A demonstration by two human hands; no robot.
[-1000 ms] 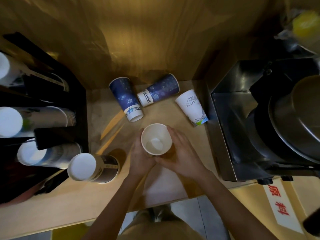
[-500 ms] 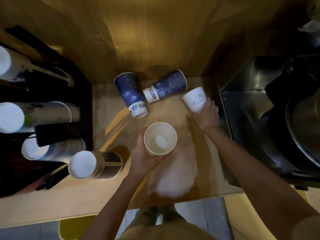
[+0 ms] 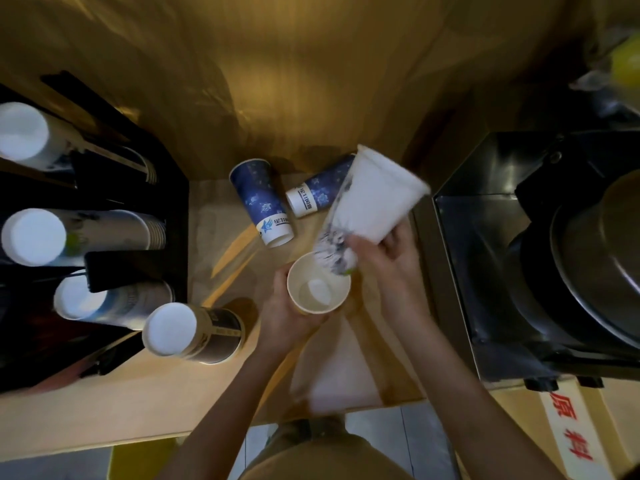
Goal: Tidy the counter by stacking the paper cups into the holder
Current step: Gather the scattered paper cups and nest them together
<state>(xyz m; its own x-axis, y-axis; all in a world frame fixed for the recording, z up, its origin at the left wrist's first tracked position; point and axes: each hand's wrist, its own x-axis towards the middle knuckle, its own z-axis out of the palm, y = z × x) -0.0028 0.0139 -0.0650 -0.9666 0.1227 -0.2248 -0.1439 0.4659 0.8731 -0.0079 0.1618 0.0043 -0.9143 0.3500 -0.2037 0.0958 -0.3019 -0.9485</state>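
The white cup (image 3: 374,202) has lifted, tilted over the empty open cup (image 3: 318,289).

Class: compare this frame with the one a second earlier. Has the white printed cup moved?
Yes. The white printed cup has left the counter beside the steel machine; the right hand now holds it tilted above the open cup in the left hand.

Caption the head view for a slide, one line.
Right hand tips a white cup toward the open cup held by left hand.
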